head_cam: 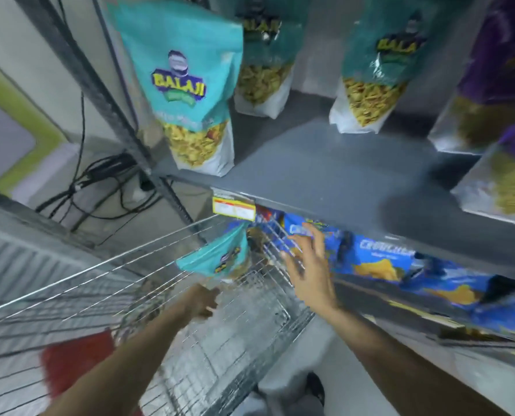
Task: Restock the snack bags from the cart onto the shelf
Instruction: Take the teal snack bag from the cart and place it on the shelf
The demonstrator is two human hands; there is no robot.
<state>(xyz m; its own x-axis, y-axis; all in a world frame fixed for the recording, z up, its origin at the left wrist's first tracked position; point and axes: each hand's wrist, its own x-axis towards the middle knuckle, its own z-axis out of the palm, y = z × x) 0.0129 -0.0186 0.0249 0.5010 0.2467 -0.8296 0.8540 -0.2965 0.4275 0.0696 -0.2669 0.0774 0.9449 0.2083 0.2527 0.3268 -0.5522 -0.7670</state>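
My left hand (200,301) grips the lower end of a teal snack bag (220,258) and holds it up over the wire cart (226,340). My right hand (308,265) hovers with fingers spread above the cart's far corner, just in front of the lower shelf, holding nothing. On the grey shelf (325,172) above, three matching teal bags stand upright: one at the front left (187,91), one behind it (262,61) and one further right (376,70). The picture is blurred by motion.
Purple snack bags (496,85) stand at the shelf's right end. Blue chip bags (385,259) fill the lower shelf beside the cart. A price tag (233,208) hangs on the shelf edge. Black cables (100,181) lie on the floor left of the rack's metal post.
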